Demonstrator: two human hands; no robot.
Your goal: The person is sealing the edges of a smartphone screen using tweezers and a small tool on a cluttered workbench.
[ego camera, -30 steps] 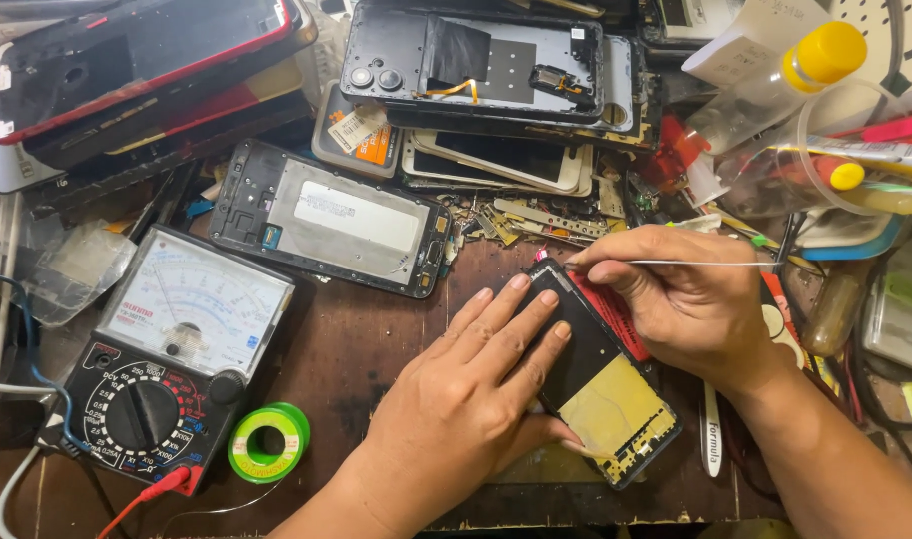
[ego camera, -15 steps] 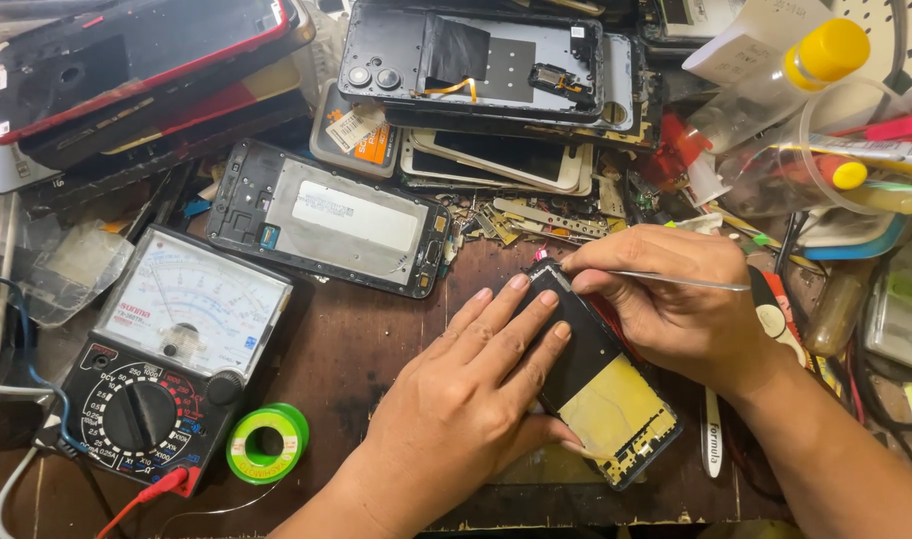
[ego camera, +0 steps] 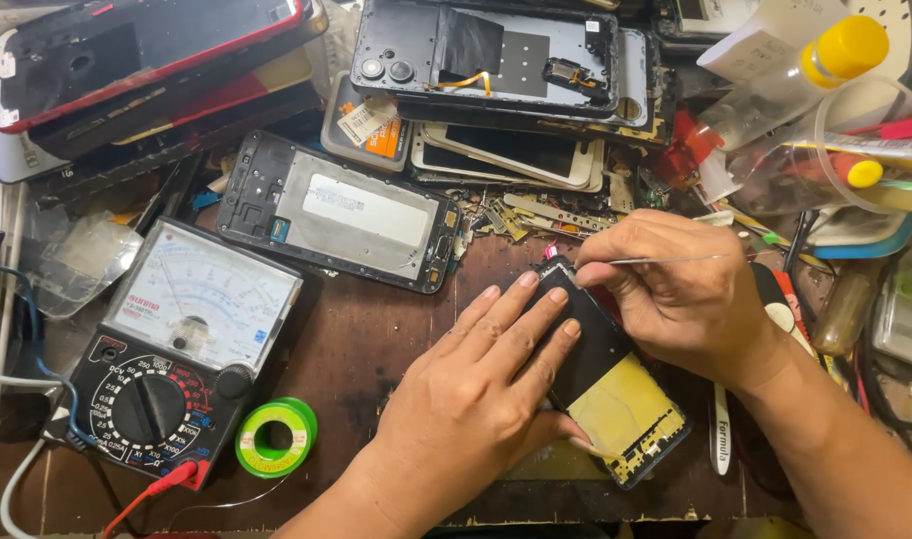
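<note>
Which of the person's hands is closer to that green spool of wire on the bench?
Left. The left hand rests just right of the green spool; the right hand is farther right, beyond the opened phone.

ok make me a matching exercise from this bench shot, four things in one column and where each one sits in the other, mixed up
Things:
1. analog multimeter
2. green solder spool
3. yellow-capped bottle
4. opened phone

Places:
A. top right, lying among the clutter
B. under the left hand, with the right hand at its top end
C. left side of the bench, red probe lead at its lower edge
D. just right of the meter's lower corner, on the bare wood

Pairs: 1-C, 2-D, 3-A, 4-B
</note>
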